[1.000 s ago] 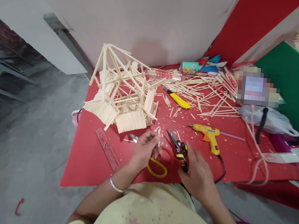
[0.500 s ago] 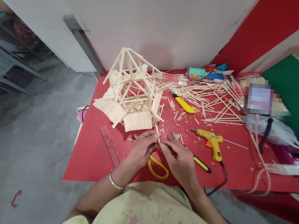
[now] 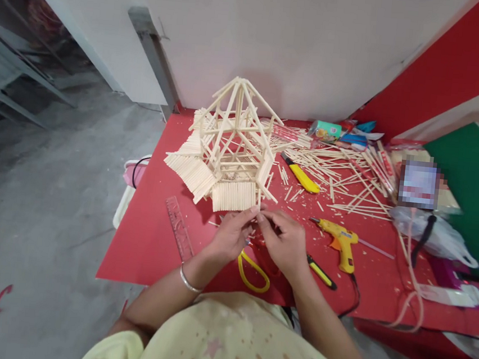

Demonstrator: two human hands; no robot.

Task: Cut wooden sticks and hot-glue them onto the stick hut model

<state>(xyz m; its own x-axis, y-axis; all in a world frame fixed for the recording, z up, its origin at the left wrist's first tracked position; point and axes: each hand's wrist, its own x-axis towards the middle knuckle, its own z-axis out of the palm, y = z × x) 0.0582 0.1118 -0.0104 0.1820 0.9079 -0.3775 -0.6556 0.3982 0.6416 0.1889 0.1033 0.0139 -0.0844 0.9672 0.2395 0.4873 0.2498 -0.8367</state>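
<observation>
My left hand (image 3: 230, 236) and my right hand (image 3: 285, 243) meet fingertip to fingertip over the red table (image 3: 144, 243), pinching a small piece of wooden stick I can barely see. They sit just in front of a model house (image 3: 227, 150) built of pale sticks. Yellow-handled scissors (image 3: 251, 271) lie under my hands. Black and yellow cutters (image 3: 319, 271) rest on the table beside my right wrist.
A yellow glue gun (image 3: 339, 240) with its black cord lies to the right. A clear ruler (image 3: 178, 234) is at the left. A yellow utility knife (image 3: 301, 175), many loose sticks (image 3: 349, 179), a plastic bag (image 3: 437, 232) and a green board (image 3: 471, 185) fill the right side.
My right hand has laid the cutters down and joined my left hand at the stick piece. Both hands moved forward towards the model house, and my view swung left.
</observation>
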